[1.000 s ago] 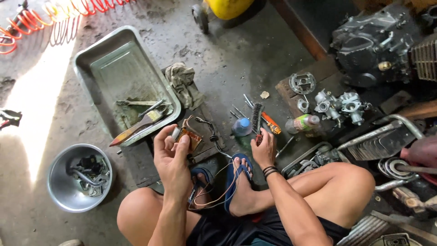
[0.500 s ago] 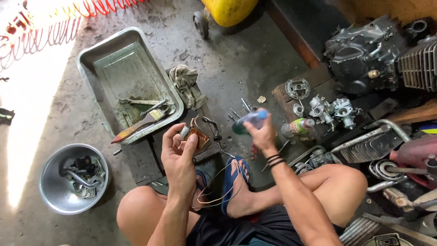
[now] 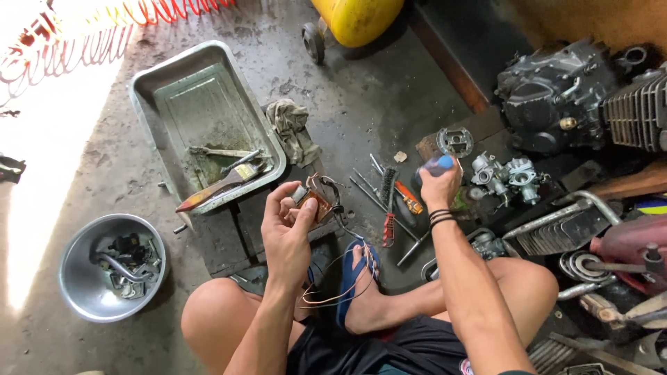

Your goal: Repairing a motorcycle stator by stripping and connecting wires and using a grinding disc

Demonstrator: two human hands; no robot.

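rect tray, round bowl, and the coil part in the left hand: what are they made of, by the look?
Rectangular tray: sheet metal, dull grey, grimy, with rolled rim and soft sheen; steel or aluminium, can't tell which.
Round bowl: likely stainless steel, with a brighter brushed sheen.
Coil part in the left hand: copper-coloured windings on a metal core, probably copper wire, with thin leads trailing.

The coil at the left fingers is copper-orange, trailing orange and dark wires. The bottle in the right fingers is clear with a blue cap. Black bands ring that wrist. Beside those fingers lies a red-handled brush. The sandal is blue. Beyond the left fingers, the tray is dull grey; the hose is red, the tank yellow.
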